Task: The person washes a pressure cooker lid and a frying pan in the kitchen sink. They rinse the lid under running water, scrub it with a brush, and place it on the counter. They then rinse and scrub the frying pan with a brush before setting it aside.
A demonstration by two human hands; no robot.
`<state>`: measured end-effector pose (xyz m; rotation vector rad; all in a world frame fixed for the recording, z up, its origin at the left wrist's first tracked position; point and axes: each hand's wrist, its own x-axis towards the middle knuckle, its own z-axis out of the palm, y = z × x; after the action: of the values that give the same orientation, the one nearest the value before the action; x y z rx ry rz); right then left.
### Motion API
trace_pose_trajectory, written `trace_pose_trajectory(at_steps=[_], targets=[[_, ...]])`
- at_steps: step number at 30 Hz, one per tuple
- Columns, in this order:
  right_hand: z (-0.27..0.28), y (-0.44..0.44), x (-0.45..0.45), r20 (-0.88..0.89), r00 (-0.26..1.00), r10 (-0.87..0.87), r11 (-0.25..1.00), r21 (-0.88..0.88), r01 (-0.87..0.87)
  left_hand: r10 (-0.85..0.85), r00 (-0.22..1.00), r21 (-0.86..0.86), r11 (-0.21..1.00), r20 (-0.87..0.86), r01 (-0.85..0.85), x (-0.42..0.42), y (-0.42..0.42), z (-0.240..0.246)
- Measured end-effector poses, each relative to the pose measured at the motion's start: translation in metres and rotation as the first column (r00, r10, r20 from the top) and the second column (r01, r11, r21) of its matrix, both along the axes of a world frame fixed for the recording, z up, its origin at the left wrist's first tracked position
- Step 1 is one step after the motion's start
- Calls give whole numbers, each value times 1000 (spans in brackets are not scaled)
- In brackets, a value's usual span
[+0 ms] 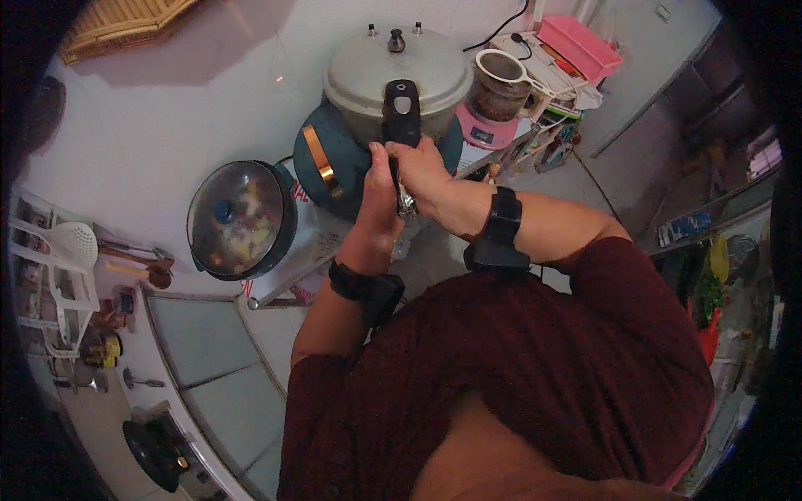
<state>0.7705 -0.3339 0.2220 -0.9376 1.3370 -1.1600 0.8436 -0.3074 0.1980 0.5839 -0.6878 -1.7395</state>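
A large aluminium pressure cooker (351, 84) with a domed lid and a black handle (401, 116) is before me. My right hand (429, 175) is wrapped round the near end of this handle. From the other side, my left hand (379, 194) presses against the same handle end, its fingers partly hidden. Directly below the cooker shows a dark teal, round appliance or pot (307, 156) with a copper-coloured handle (322, 166); I cannot tell whether the two touch. Black straps encircle both wrists.
Left of it, a dark pan (285, 244) holds food under a glass lid (244, 213). A strainer (501, 66) sits on a jug (498, 100) upon a pink scale (485, 131). Beyond is a pink basket (579, 47). Utensils, including a white skimmer (81, 241), hang far left.
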Motion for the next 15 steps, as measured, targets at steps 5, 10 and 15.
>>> trace_pose_trajectory(at_steps=[5,10,15], targets=[[-6,-4,15,118,988,-98,995,-4,99,6,998,8,1000,-58,-6,2,-2,7],[9,4,5,131,991,29,999,17,-31,-14,1000,18,1000,10,14,10,0,2],[32,-2,-52,106,910,401,912,51,-408,-31,965,59,998,260,16,20,7,3]])
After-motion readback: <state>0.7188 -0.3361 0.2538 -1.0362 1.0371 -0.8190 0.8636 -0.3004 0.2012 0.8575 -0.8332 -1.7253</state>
